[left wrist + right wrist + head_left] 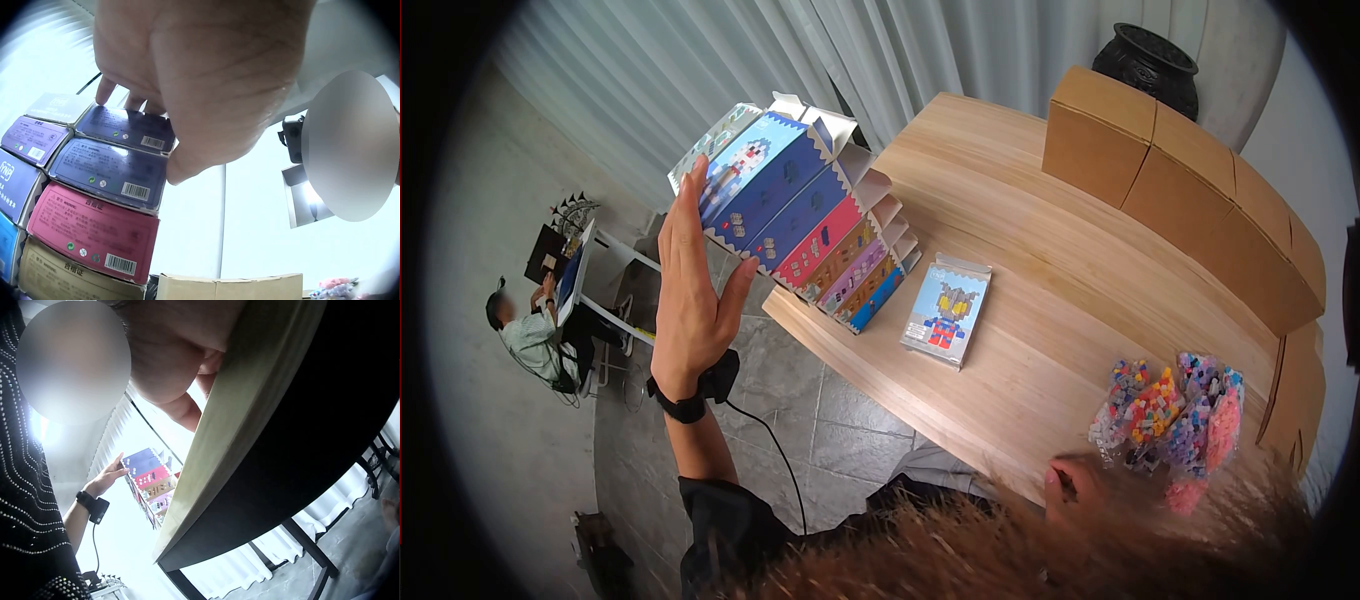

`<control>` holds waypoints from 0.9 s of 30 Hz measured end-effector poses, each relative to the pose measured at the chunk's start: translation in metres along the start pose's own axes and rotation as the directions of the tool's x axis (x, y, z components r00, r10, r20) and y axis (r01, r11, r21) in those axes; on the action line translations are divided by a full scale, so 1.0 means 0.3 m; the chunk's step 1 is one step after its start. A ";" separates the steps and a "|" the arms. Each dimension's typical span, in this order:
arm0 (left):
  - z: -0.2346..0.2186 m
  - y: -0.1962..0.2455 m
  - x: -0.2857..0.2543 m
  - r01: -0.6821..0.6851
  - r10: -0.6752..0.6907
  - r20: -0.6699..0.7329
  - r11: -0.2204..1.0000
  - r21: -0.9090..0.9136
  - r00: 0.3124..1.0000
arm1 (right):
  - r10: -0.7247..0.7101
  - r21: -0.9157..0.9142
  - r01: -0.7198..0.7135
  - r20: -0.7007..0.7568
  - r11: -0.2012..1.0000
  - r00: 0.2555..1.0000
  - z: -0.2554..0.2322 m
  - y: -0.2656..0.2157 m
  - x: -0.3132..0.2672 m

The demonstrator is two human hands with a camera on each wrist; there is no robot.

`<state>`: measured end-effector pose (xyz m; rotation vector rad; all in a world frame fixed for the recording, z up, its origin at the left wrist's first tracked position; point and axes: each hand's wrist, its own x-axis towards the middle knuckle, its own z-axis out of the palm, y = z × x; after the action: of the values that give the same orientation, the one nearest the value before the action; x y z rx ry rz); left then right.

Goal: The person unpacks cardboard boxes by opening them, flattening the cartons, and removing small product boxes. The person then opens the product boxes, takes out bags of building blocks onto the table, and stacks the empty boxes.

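Note:
A tall stack of small colourful boxes [820,235] stands at the table's left end, with pale flaps sticking out along one side. My left hand [695,285] rests against the uppermost dark blue box [780,165], fingers straight and thumb spread toward the box below. In the left wrist view the fingertips reach over that top box [125,128], above a pink box [94,231]. Beside the stack lies a single box [945,310] with a blocky figure printed on it. At the table's near edge my right hand [1072,485] rests with loosely curled fingers, nothing visible in them.
Clear bags of tiny coloured building bricks [1170,415] lie to the right. Brown cardboard boxes [1170,170] line the far right edge, a black pot [1148,70] behind them. A cable [775,440] hangs from my left wrist. Another person [540,335] sits at a desk far left.

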<state>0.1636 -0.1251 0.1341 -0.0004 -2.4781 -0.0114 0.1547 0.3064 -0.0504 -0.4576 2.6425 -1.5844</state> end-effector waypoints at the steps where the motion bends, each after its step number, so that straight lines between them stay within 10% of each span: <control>1: 0.001 -0.001 -0.001 -0.003 0.003 0.000 1.000 -0.001 1.000 | 0.000 0.000 0.000 0.001 1.000 1.000 -0.001 -0.001 0.001; 27: 0.012 -0.004 -0.005 -0.005 0.005 -0.007 1.000 -0.005 1.000 | 0.014 0.031 -0.014 -0.003 0.999 1.000 0.006 0.022 -0.006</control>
<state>0.1624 -0.1262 0.1302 -0.0089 -2.4711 -0.0147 0.1550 0.3081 -0.0573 -0.4351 2.6135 -1.6203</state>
